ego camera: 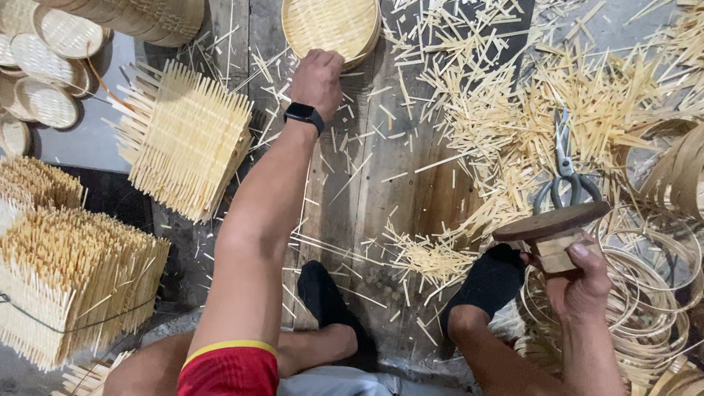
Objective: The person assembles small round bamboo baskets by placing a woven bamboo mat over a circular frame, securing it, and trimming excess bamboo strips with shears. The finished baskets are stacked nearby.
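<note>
Knees above plank floor littered with bamboo offcuts.

Square woven mats stand stacked on the plank floor beside taller bundles at the left, small round woven lids lie top left, scissors rest on strewn bamboo offcuts — thin bamboo hoops pile at right.

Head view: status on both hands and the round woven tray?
Left hand closed on rim of round woven tray. Right hand shut on wooden disc tool. Bamboo offcuts and scissors litter the boards between.
</note>
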